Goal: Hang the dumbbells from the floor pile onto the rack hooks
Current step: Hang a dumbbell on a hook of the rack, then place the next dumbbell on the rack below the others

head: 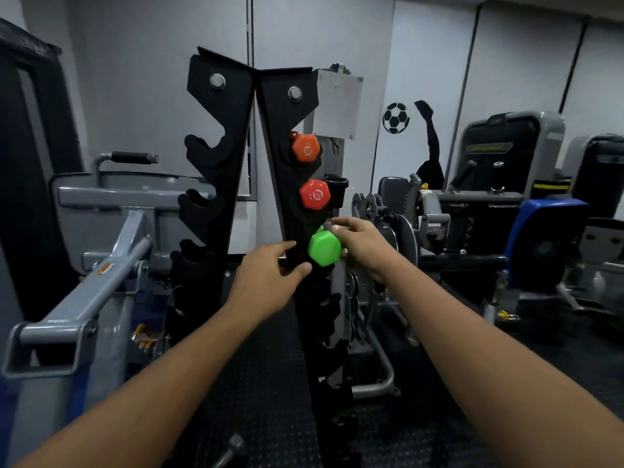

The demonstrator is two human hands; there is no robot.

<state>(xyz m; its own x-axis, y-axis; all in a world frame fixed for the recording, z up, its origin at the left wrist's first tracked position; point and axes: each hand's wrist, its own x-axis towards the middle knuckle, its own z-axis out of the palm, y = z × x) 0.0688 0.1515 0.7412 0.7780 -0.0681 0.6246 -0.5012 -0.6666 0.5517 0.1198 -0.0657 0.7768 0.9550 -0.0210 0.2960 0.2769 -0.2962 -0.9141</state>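
Note:
A tall black dumbbell rack (pixel 233 136) with hooked side plates stands in front of me. On its right plate hang an orange dumbbell (pixel 305 149) and, below it, a red dumbbell (pixel 314 194). My right hand (pixel 363 246) grips a green dumbbell (pixel 325 248) by its handle, at the third hook down on the right plate. My left hand (pixel 266 282) has loosely spread fingers, its thumb tip close to the green head and its fingers against the rack plate. The hooks on the left plate (pixel 206 153) hold nothing.
A grey gym machine frame (pixel 87 298) stands close on the left. More machines (pixel 489 197) fill the right side. A grey dumbbell (pixel 233 449) lies on the black rubber floor (pixel 270 383) by the rack's foot.

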